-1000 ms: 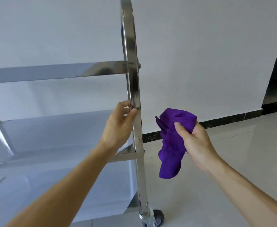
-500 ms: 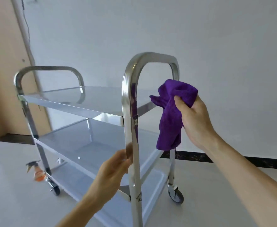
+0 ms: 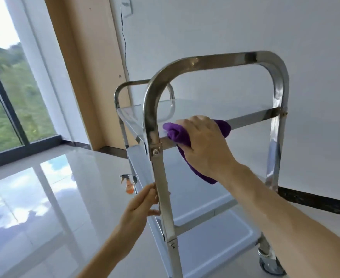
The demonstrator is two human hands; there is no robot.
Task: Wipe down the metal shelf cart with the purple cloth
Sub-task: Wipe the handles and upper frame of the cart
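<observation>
The metal shelf cart [image 3: 221, 61] stands in front of me, three steel shelves between two arched end frames, on castors. My right hand [image 3: 205, 145] grips the bunched purple cloth [image 3: 177, 133] and holds it down on the near edge of the top shelf [image 3: 245, 118], just right of the near upright. A tail of the cloth hangs below my wrist. My left hand [image 3: 143, 205] holds the near left upright [image 3: 161, 189] between the top and middle shelves, fingers curled round the post.
An orange spray bottle [image 3: 128, 184] stands on the glossy tiled floor beyond the cart's left side. A white wall runs close behind the cart, with a dark skirting [image 3: 315, 201]. A large window [image 3: 8, 87] and a tan panel lie to the left.
My right hand has come down from beside the arched frame and set the cloth on the top shelf's edge. The view has swung left and up. My left hand stays on the upright.
</observation>
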